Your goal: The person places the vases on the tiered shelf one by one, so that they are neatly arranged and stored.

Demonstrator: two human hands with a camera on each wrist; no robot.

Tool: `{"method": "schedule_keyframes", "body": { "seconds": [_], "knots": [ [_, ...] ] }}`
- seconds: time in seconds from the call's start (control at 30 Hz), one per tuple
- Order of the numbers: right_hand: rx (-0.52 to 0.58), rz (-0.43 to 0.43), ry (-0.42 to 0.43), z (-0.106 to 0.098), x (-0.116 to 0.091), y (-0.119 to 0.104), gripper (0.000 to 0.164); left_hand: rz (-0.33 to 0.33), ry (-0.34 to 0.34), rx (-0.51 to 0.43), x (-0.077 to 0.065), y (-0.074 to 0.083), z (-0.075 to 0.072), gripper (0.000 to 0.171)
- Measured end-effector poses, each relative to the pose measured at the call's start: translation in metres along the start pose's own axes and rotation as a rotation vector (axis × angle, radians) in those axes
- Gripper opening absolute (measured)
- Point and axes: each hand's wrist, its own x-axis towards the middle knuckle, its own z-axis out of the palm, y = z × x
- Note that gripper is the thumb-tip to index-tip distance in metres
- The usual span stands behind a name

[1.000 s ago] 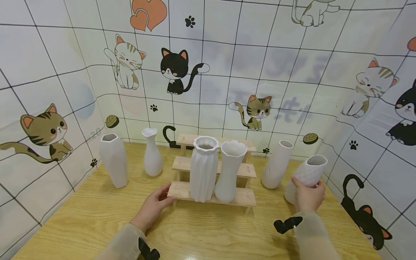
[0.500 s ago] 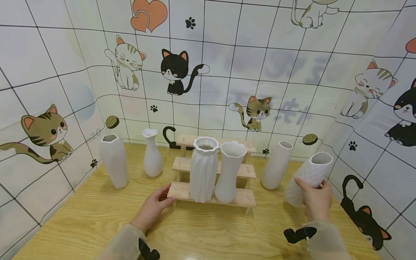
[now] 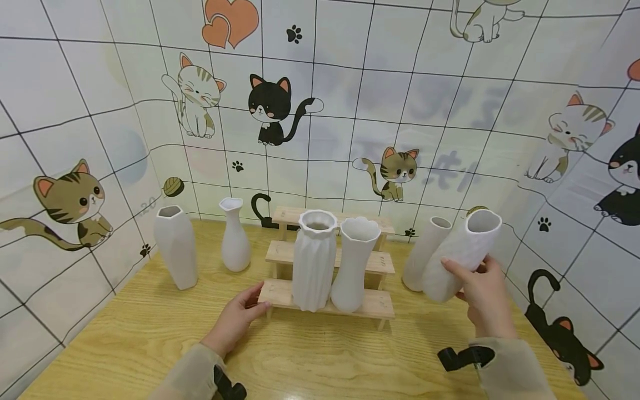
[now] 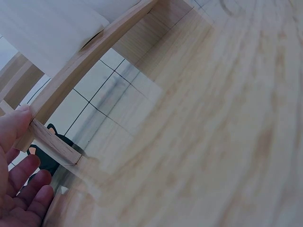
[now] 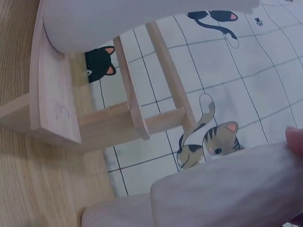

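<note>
- Vase, faceted (image 3: 175,247): one, mouth up, standing on bench (image 3: 320,361).
- Vase, narrow-necked (image 3: 235,241): one, likewise.
- Left hand (image 3: 235,319): fingers pinching left end of stand's lowest step.
- Wooden stand (image 3: 377,303): one, three steps; lowest bears two upright, vase, ribbed (image 3: 314,266) and vase, scalloped (image 3: 354,266).
- Vase, slim (image 3: 419,258): one, on bench.
- Vase, textured (image 3: 457,255): one, raised before the slim one; long axis slanting, mouth up and rightward.
- Right hand (image 3: 485,294): fingers grasping textured vase.
</note>
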Motion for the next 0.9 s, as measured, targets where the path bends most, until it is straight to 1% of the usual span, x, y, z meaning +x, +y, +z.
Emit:
{"method": "schedule_keyframes", "body": {
  "seconds": [0.1, 0.27, 0.5, 0.73, 0.9],
  "knots": [
    [-0.007, -0.018, -0.044, 0.009, 0.000, -0.008, 0.093, -0.001, -0.001, 0.003, 0.001, -0.001, 0.000, 0.068],
    [-0.036, -0.025, -0.106, 0.026, 0.004, -0.017, 0.099, -0.003, -0.002, 0.006, 0.000, -0.001, 0.000, 0.068],
    [-0.041, -0.045, -0.201, 0.048, 0.013, -0.026, 0.095, 0.000, -0.001, -0.005, -0.001, 0.001, 0.000, 0.068],
    [-0.020, -0.067, -0.251, 0.071, 0.021, -0.027, 0.087, -0.007, -0.003, -0.006, -0.001, 0.000, 0.000, 0.069],
    [-0.040, -0.074, -0.260, 0.085, 0.024, -0.026, 0.086, -0.006, -0.002, -0.015, 0.000, 0.000, 0.000, 0.068]
  ]
}}
